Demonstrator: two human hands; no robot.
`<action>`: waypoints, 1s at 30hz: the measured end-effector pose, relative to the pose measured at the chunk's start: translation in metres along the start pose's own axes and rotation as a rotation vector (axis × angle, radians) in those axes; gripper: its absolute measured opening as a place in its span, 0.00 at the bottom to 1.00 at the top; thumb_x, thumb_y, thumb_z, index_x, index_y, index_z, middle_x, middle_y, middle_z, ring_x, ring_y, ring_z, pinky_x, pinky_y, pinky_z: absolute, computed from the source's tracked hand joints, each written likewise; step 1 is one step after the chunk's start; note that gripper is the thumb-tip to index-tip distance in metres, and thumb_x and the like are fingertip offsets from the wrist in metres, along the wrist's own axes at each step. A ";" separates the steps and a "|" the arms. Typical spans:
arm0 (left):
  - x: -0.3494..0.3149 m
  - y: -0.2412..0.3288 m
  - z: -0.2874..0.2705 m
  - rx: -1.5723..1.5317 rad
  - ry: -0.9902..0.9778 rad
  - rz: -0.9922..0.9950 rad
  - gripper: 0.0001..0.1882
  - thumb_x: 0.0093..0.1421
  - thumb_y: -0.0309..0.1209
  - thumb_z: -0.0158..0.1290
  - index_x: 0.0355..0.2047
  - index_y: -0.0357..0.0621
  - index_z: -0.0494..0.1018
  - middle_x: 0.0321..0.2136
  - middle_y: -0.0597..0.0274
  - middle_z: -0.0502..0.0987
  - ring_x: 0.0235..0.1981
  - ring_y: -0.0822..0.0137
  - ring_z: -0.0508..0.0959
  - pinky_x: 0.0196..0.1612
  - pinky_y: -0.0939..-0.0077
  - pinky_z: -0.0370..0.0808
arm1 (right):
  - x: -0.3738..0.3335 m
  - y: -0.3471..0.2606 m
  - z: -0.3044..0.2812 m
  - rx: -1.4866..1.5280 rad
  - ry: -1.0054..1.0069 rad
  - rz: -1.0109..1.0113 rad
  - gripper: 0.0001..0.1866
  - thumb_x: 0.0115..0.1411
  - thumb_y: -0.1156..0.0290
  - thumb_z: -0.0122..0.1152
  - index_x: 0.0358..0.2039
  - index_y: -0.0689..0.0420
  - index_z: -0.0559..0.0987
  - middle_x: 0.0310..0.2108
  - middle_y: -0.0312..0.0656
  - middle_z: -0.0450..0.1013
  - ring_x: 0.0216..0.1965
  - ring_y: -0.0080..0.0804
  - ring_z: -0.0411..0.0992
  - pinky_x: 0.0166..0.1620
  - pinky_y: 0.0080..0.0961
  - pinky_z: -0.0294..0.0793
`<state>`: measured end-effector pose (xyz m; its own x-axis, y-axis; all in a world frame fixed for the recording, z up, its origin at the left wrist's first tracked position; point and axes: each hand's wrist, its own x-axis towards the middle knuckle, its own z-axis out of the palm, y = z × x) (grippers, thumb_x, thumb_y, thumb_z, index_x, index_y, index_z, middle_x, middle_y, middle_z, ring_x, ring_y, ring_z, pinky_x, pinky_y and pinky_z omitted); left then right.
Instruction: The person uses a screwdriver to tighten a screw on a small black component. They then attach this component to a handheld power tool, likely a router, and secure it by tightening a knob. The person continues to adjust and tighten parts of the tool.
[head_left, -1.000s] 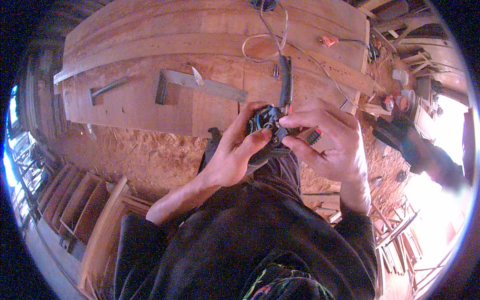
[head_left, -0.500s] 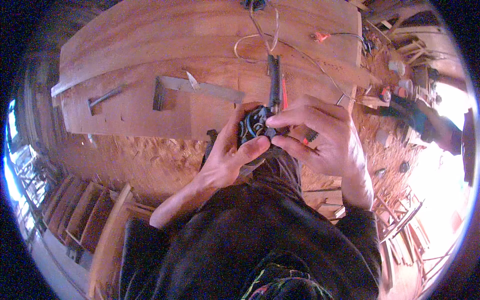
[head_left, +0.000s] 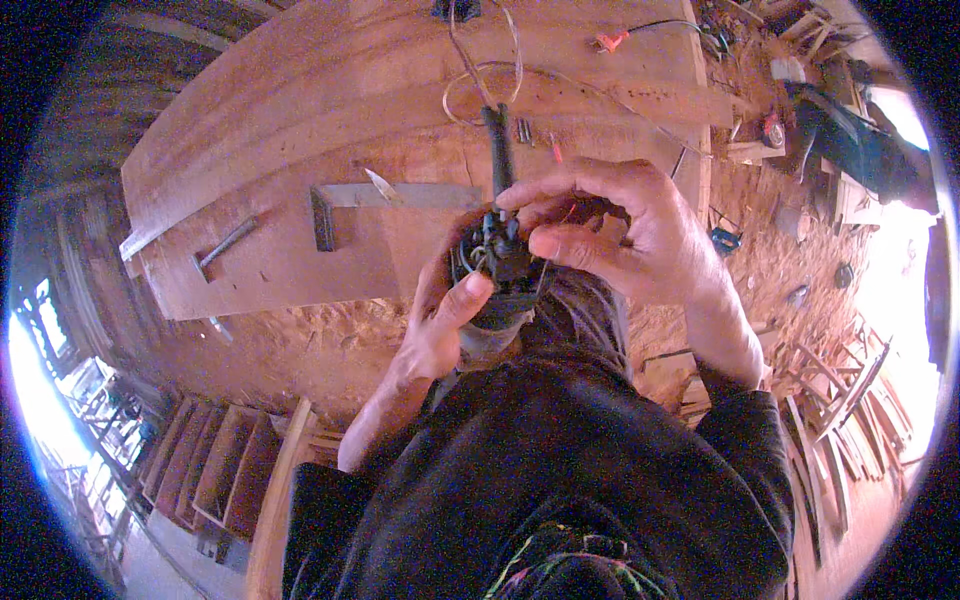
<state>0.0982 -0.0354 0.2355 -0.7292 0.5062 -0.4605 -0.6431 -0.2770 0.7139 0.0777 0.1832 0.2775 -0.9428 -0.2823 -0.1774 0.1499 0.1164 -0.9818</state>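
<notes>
My left hand grips a dark power tool from its left side, thumb over the near part. The casing is open, and wires and inner parts show. A black cord sleeve rises from its far end into a pale cable. My right hand is at the tool's right side, fingers curved. Its index fingertip is by the base of the sleeve, and the thumb tip rests lower, apart from it. Between these two tips I make out nothing held; the other fingers are partly hidden.
Across the wooden panel lie a hammer, a metal square, a pointed blade and a small red tool. An orange plug is at the far right. Wood strips and shavings cover the floor.
My right index finger and thumb have moved from the tool's middle up toward the cord sleeve, and spread further apart. My left hand keeps its grip. The whole view has shifted slightly.
</notes>
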 end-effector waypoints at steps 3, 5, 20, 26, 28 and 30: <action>-0.007 -0.002 -0.007 -0.037 0.023 -0.046 0.49 0.56 0.56 0.61 0.67 0.36 0.57 0.54 0.51 0.74 0.53 0.60 0.77 0.54 0.65 0.76 | -0.005 0.006 0.000 0.087 0.038 0.033 0.15 0.64 0.68 0.67 0.48 0.62 0.81 0.34 0.38 0.81 0.36 0.21 0.78 0.41 0.19 0.79; -0.007 0.000 -0.012 -0.029 0.015 -0.061 0.50 0.56 0.56 0.62 0.67 0.35 0.56 0.54 0.51 0.74 0.52 0.59 0.78 0.53 0.65 0.77 | -0.008 0.008 0.001 0.116 0.068 0.069 0.14 0.65 0.69 0.65 0.48 0.62 0.81 0.34 0.37 0.81 0.36 0.20 0.78 0.42 0.19 0.79; -0.004 -0.007 -0.012 -0.178 -0.028 -0.066 0.49 0.56 0.50 0.63 0.68 0.36 0.54 0.59 0.47 0.69 0.59 0.55 0.74 0.61 0.60 0.73 | 0.000 0.014 0.012 -0.106 0.113 -0.216 0.11 0.60 0.71 0.69 0.42 0.60 0.84 0.36 0.42 0.82 0.36 0.31 0.79 0.41 0.26 0.75; -0.009 -0.005 -0.002 -0.100 0.071 -0.124 0.47 0.57 0.52 0.62 0.66 0.35 0.57 0.59 0.49 0.70 0.59 0.57 0.73 0.63 0.60 0.69 | -0.002 0.010 0.017 -0.096 0.102 -0.207 0.14 0.58 0.67 0.72 0.43 0.58 0.84 0.35 0.40 0.81 0.35 0.29 0.79 0.39 0.25 0.76; -0.004 -0.007 -0.005 -0.063 0.029 -0.108 0.46 0.57 0.53 0.62 0.66 0.35 0.57 0.59 0.49 0.70 0.60 0.58 0.72 0.64 0.60 0.68 | -0.003 0.011 0.020 -0.141 0.107 -0.179 0.16 0.56 0.65 0.74 0.43 0.57 0.84 0.34 0.40 0.81 0.34 0.29 0.78 0.38 0.25 0.76; -0.001 -0.011 -0.010 -0.010 -0.047 -0.054 0.46 0.58 0.53 0.61 0.66 0.35 0.57 0.59 0.50 0.70 0.60 0.59 0.72 0.64 0.61 0.67 | -0.005 0.013 0.021 -0.160 0.122 -0.166 0.18 0.54 0.63 0.75 0.42 0.57 0.84 0.33 0.39 0.80 0.34 0.31 0.78 0.39 0.26 0.76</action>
<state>0.1037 -0.0410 0.2226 -0.6816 0.5583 -0.4730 -0.6839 -0.2561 0.6831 0.0903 0.1664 0.2643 -0.9810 -0.1940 0.0041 -0.0496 0.2302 -0.9719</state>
